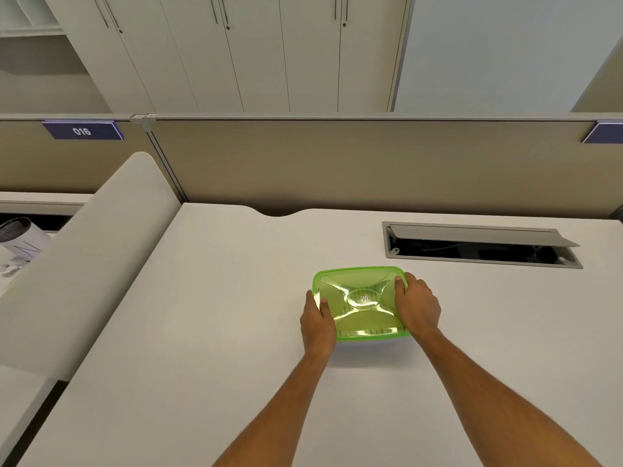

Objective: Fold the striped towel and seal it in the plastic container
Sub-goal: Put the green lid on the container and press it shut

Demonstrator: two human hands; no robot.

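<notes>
box point(362, 337): sits on the white desk point(202, 332), green lid point(357, 298) on top, stripes show through the lid | left hand point(318, 323): fingers curled on the lid's left edge, thumb on top | right hand point(418, 306): fingers curled on the lid's right edge | open gray slot point(482, 246): in the desk, behind on the right

A white counter point(202, 332) fills the foreground, with an open grey cable hatch point(482, 246) set into it at the far right. A beige partition point(337, 163) stands behind it, bearing a blue plate marked 016 point(82, 131). Beyond rise pale cabinet doors point(253, 52) with slim handles. The light is soft and even.
</notes>
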